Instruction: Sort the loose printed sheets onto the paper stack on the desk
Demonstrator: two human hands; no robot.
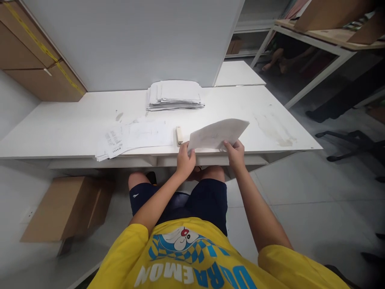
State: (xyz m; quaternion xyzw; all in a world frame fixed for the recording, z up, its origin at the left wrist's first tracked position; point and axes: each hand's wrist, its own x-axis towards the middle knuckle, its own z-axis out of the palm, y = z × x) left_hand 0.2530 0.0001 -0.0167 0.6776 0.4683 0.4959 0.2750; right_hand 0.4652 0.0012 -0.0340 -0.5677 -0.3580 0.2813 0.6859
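Observation:
A white sheaf of paper (218,134), faintly printed, is held up at a tilt over the desk's front edge. My left hand (185,161) pinches its lower left corner, and my right hand (235,153) grips the lower edge further right, thumb on top. Whether it is one sheet or several I cannot tell. Just left of the paper, a small cream stapler (179,135) lies on the desk. Beyond it, printed sheets (141,134) lie spread out, some reaching over the front edge.
A thick paper stack (176,94) sits at the back of the white desk (264,116), against a grey panel (135,44). Cardboard boxes stand at the back left (39,60) and under the desk (64,204). Another table (327,44) and other people's legs (343,96) are at right.

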